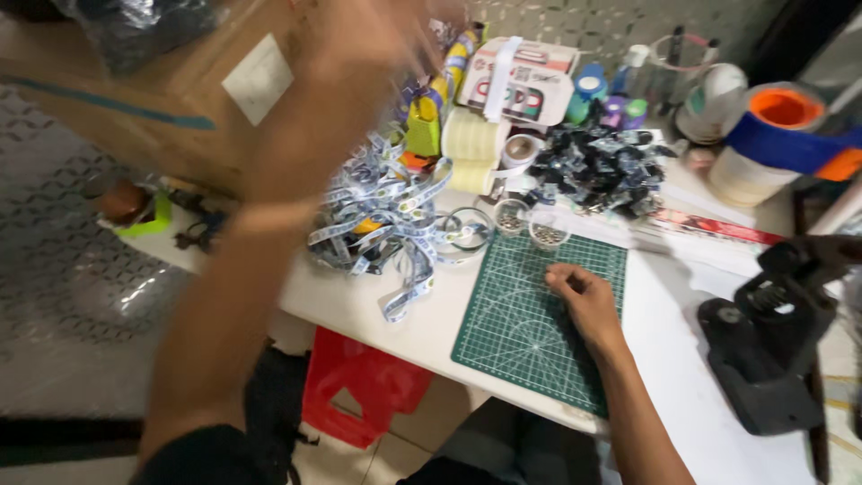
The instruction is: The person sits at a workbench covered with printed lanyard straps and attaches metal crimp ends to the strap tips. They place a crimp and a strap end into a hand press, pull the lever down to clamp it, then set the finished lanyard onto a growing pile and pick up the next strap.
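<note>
While raised, blurred, left hand (359, 45) grip untellable | right hand (584, 301) loosely curled, empty, on green cutting mat (521, 332) | two small dishes (530, 224) just beyond fingertips

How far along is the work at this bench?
Looks early. Done: supplies laid out, ribbon pile and two small cups by the green mat. In hand: nothing clear; right hand rests curled on the mat, left hand is raised and blurred. Left: the mat bears no piece, and the press stands untouched.
</note>
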`<move>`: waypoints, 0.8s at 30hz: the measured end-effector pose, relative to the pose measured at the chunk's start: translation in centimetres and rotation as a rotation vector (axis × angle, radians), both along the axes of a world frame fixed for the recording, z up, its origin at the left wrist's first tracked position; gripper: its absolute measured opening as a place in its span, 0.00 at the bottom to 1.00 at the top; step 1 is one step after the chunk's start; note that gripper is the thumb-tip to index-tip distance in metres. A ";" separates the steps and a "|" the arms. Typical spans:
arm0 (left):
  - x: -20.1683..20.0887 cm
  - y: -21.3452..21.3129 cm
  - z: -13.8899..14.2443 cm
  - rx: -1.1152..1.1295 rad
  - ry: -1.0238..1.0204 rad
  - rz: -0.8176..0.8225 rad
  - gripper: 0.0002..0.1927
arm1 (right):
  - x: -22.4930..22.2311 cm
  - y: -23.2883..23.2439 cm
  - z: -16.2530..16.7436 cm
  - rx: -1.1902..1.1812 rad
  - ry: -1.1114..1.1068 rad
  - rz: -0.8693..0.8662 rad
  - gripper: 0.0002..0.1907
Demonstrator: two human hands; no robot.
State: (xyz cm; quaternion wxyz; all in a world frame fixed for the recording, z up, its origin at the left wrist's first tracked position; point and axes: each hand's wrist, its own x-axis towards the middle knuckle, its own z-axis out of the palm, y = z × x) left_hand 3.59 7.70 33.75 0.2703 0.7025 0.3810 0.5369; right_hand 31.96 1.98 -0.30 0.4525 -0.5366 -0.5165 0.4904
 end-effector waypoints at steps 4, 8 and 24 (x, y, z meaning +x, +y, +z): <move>7.0 -2.5 -15.1 -0.549 -0.215 -0.356 0.18 | 1.2 0.4 3.7 -0.042 0.205 -0.119 0.11; 11.6 -5.2 -26.6 -0.699 -0.348 -0.274 0.18 | 5.0 -0.8 8.1 0.022 0.325 -0.174 0.09; 15.3 -12.7 -27.7 -0.706 -0.444 -0.287 0.14 | 5.0 -11.9 7.4 -0.030 0.162 -0.151 0.07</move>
